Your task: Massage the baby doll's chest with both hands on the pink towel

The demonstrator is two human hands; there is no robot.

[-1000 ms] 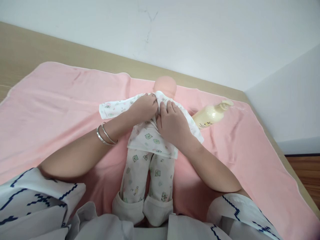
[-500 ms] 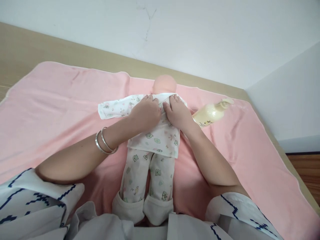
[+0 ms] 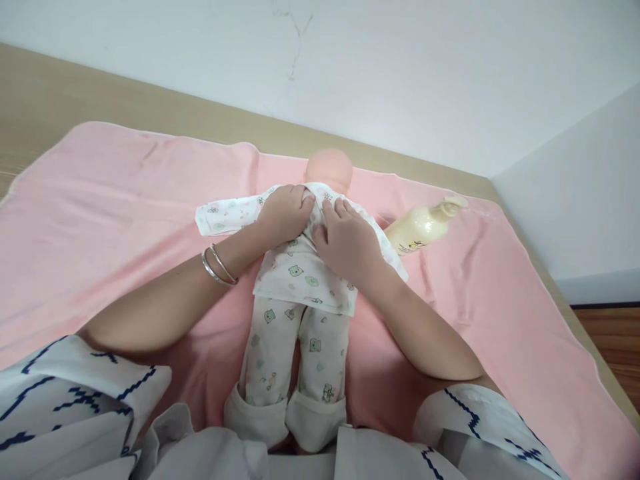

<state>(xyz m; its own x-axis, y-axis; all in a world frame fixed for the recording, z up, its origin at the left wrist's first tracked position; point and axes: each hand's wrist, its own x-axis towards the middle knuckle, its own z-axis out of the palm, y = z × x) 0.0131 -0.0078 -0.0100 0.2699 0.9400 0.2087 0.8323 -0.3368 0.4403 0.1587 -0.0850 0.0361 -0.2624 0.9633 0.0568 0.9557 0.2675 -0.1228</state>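
A baby doll lies stretched out in front of me, its bare round head at the far end. It wears a white baby shirt printed with small green animals, and matching trousers with white turned cuffs. At the upper chest, near the neckline, my left hand has its fingers curled on the shirt cloth. Just beside it my right hand rests flat on the shirt front, fingers extended and thumb apart. One sleeve reaches out to the left; the other slopes down behind my right hand, partly hidden.
A pale yellow pump bottle lies tilted on its side to the right of the doll. Under everything spreads a wrinkled pink blanket on a wooden tabletop. A white wall stands behind.
My right hand has slid down and flattened out on the shirt, baring the collar and right sleeve. My left hand has shifted slightly left and up.
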